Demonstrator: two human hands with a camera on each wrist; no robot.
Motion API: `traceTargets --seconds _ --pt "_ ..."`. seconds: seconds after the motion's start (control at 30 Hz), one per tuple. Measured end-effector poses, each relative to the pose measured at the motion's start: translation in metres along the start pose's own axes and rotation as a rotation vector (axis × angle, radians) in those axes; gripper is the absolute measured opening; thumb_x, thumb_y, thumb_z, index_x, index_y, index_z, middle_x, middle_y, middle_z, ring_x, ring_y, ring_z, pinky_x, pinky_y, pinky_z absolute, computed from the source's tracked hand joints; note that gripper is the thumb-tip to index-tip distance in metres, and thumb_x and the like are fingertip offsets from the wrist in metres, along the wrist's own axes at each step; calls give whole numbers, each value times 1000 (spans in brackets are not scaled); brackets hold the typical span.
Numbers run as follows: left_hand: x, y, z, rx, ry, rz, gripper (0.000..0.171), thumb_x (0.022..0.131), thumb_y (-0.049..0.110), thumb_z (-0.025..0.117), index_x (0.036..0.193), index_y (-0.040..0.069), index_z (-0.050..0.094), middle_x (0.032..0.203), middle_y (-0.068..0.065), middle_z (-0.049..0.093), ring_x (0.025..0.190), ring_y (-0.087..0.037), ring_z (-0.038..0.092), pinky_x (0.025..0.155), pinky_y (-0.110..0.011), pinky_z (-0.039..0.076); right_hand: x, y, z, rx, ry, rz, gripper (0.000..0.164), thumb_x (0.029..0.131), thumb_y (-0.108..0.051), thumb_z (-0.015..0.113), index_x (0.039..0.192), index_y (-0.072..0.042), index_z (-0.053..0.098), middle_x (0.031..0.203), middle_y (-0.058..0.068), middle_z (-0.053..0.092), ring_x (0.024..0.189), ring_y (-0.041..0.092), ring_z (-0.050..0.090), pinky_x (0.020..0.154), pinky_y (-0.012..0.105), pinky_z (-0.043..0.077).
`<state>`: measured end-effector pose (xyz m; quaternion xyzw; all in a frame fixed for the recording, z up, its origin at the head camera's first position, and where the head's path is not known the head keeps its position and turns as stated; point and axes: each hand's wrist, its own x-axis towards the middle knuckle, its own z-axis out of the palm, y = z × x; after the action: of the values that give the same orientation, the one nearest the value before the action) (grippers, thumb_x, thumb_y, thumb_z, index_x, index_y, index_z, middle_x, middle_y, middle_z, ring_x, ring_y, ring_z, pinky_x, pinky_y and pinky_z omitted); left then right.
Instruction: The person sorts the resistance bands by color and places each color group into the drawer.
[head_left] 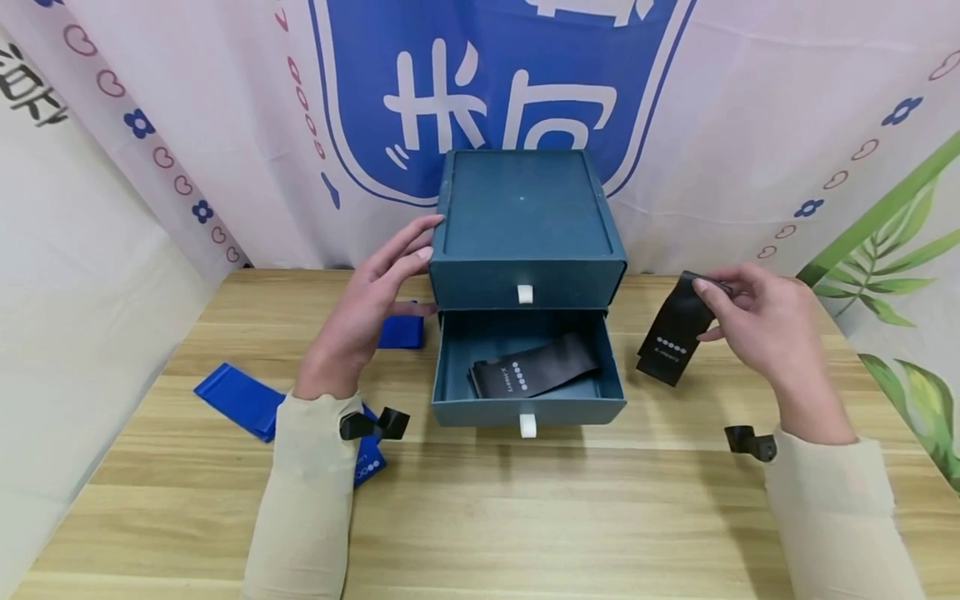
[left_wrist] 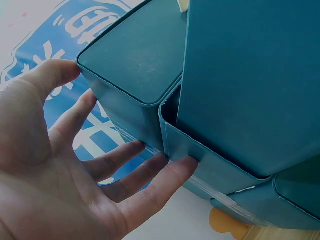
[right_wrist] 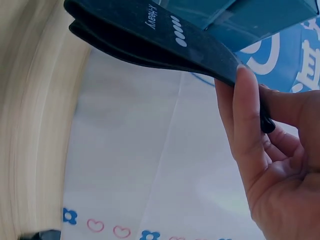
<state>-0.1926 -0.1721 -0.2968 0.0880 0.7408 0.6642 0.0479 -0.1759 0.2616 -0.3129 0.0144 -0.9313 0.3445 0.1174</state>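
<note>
A dark teal two-drawer box [head_left: 525, 208] stands at the back of the table, its lower drawer [head_left: 525, 412] pulled out. Inside that drawer lies a folded black resistance band [head_left: 543, 367] printed "X-Heavy". My left hand [head_left: 375, 300] touches the box's left side with spread fingers, as the left wrist view also shows. To the right of the box, my right hand [head_left: 772, 321] pinches one end of another black resistance band [head_left: 675, 333]. That band is doubled over and hangs down at a tilt; in the right wrist view its layers part at the far end.
Blue bands lie on the wooden table [head_left: 525, 525] to the left: one flat blue band [head_left: 240, 402], one blue band [head_left: 403, 331] behind my left hand, and another blue band [head_left: 370, 458] partly under my left sleeve. A printed curtain [head_left: 720, 100] hangs right behind the box.
</note>
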Motion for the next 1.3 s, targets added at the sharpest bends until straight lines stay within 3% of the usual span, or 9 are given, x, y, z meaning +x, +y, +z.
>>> traceTargets --seconds 0.27,0.53,0.8,0.9,1.03,1.3 --pt "1 -2 -1 -11 -7 2 47 111 48 53 158 47 50 173 15 38 151 -29 42 109 -75 49 -4 -13 7 -15 -11 -12 47 109 -46 61 131 -6 70 111 24 80 59 4 73 62 14 48" --pt "1 -2 0 -8 0 5 47 111 48 54 158 47 50 173 15 38 151 -28 43 109 -75 49 -9 -22 10 -3 -15 -63 40 110 -38 63 128 -4 71 111 26 80 55 -6 67 55 18 51" --pt "1 -2 0 -5 0 4 47 111 49 54 158 46 50 172 16 38 151 -29 43 108 -74 50 -21 -41 0 70 60 -115 32 108 -29 67 122 -1 74 108 27 80 53 -9 65 52 16 53" --pt "1 -2 -1 -2 1 5 47 111 49 54 158 47 50 172 16 39 151 -28 43 108 -72 52 -25 -50 -6 136 89 -120 28 107 -25 69 120 -1 75 94 0 83 52 -5 67 52 17 55" --pt "1 -2 -1 -3 2 3 47 111 49 54 158 48 51 172 16 39 151 -28 43 107 -71 52 -32 -64 -13 227 131 -123 23 105 -24 71 115 -3 75 84 -36 70 52 2 71 54 20 59" --pt "1 -1 -1 -6 -3 3 46 111 48 53 157 48 51 172 16 38 151 -28 42 107 -70 53 -39 -98 -24 378 178 -120 16 103 -23 74 112 -9 76 90 -12 79 63 11 76 55 29 62"
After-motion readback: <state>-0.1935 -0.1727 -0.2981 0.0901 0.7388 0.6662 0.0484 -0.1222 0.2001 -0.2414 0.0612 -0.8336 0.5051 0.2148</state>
